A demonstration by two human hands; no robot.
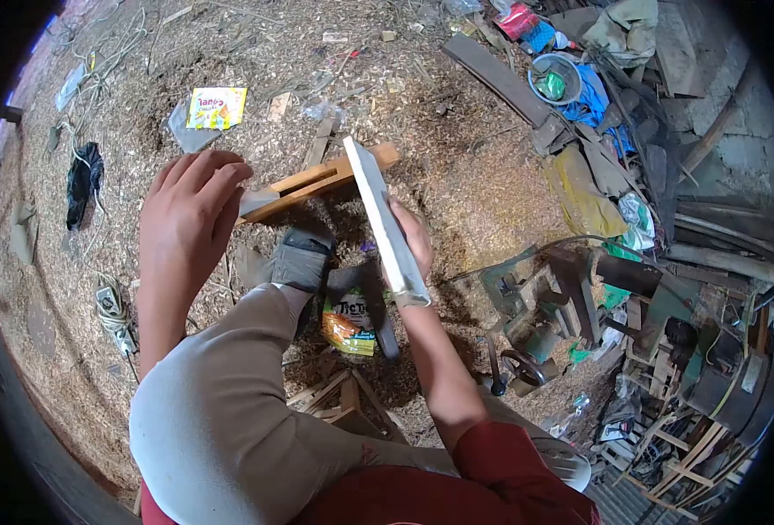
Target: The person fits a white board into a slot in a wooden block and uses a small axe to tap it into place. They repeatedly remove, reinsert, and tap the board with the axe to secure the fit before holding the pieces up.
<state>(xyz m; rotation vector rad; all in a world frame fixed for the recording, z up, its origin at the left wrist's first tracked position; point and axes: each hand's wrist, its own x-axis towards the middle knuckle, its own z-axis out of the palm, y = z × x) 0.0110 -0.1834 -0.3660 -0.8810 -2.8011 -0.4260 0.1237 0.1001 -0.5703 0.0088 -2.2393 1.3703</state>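
My right hand (415,234) grips a narrow flat board (382,229) from its right side; the board stands tilted, with a pale edge and a grey face. My left hand (193,199) hovers to the left with its fingers loosely bent and apart from the board. Nothing shows in it, though its palm is mostly hidden. Between and beyond the hands lies a slotted orange-brown wooden piece (317,182), partly covered by the board. A whitish flat piece (254,202) shows at its left end.
Wood shavings cover the ground. My shoe (304,260) is below the wooden piece, near a green and orange packet (349,324). A yellow wrapper (217,108) lies farther out. A clear bucket (555,79), a dark plank (496,77) and a metal clamp (527,367) are to the right.
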